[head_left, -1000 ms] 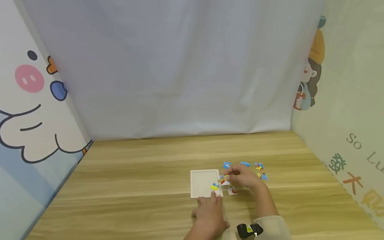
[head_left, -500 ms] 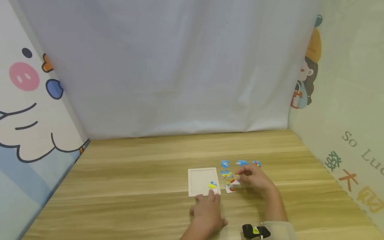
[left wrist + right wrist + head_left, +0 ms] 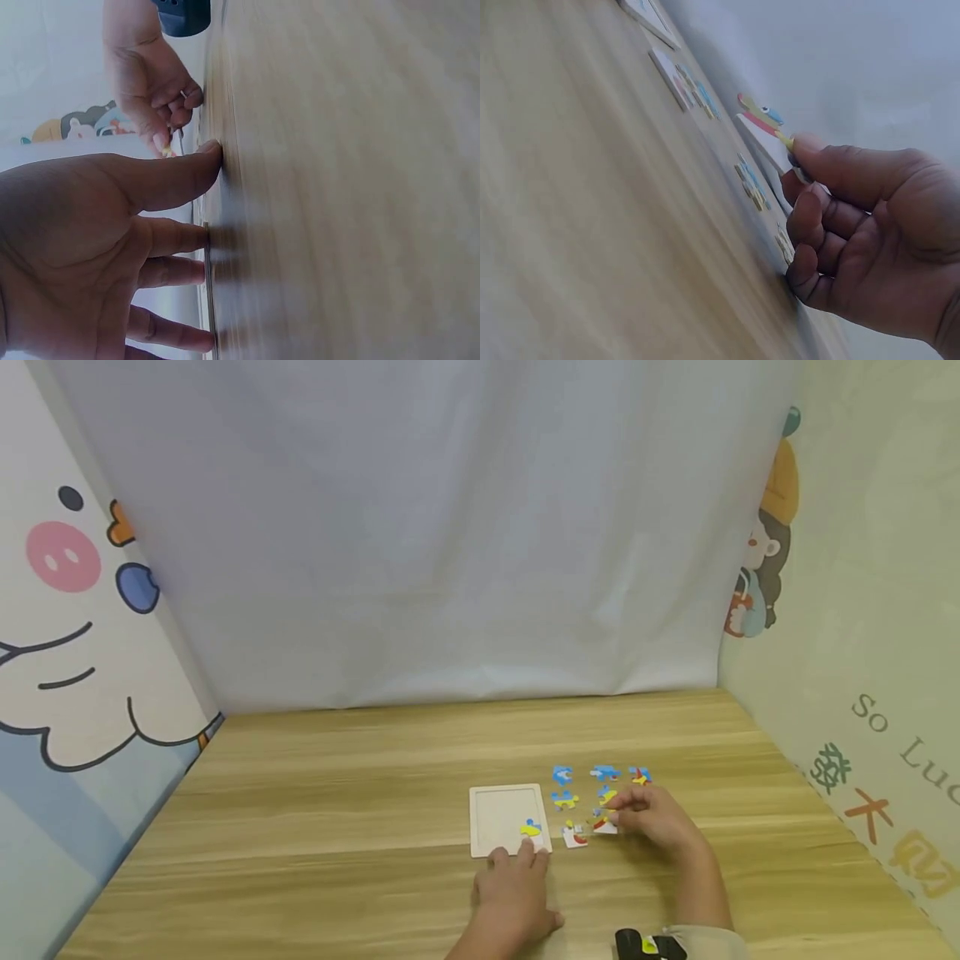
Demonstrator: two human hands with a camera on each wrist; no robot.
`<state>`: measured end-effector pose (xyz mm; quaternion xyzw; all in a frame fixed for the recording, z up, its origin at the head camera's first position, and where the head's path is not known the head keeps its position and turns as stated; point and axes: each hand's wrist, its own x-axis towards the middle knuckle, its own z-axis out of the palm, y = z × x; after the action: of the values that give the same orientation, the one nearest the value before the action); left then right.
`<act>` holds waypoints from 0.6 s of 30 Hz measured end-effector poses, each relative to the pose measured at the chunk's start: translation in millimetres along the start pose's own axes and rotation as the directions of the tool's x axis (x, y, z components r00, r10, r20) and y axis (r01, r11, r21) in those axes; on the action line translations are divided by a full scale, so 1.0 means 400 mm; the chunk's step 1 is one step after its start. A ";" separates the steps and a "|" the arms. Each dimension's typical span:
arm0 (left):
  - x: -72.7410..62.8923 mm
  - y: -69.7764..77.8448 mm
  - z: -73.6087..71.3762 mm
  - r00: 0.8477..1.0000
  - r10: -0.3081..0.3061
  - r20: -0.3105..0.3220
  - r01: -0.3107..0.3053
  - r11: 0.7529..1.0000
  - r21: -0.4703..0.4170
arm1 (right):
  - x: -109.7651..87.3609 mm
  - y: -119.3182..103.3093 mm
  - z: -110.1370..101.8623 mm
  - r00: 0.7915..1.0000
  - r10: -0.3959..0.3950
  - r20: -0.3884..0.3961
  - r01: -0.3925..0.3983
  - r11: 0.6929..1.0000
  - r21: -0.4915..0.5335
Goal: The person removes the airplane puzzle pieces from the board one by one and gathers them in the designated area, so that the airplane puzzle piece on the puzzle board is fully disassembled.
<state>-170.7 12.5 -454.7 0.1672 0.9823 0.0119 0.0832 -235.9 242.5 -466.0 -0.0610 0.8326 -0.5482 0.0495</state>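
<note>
Between thumb and fingers my right hand (image 3: pixel 654 817) pinches a white, red and yellow jigsaw piece (image 3: pixel 763 133), tilted above the table in the right wrist view. My left hand (image 3: pixel 513 887) lies with fingers spread, fingertips on the near rim of the square wooden puzzle tray (image 3: pixel 473 820). One yellow, blue and white piece (image 3: pixel 531 829) sits in the tray's near right corner, partly behind a left fingertip. Right of the tray lie loose pieces, among them a white and red piece (image 3: pixel 574 837) and a yellow and blue piece (image 3: pixel 565 801).
Further back on the wooden table (image 3: pixel 322 793) is a row of blue pieces, including a blue and white piece (image 3: pixel 562 774), a blue piece (image 3: pixel 604 772) and a blue and red piece (image 3: pixel 640 775). A pale curtain (image 3: pixel 450 543) hangs behind the table.
My right hand has carried the pinched piece rightward, away from the tray's right edge, uncovering pieces beneath. The left hand stays on the tray's near rim.
</note>
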 end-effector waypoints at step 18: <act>-0.005 -0.012 -0.004 0.999 0.045 -0.011 -0.045 0.999 -0.020 | -0.005 0.022 -0.009 0.994 0.060 -0.095 -0.074 0.986 -0.151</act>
<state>-170.7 7.3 -453.1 0.1885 0.9785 0.0248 0.0795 -235.0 249.6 -472.7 -0.0118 0.8756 -0.4822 0.0254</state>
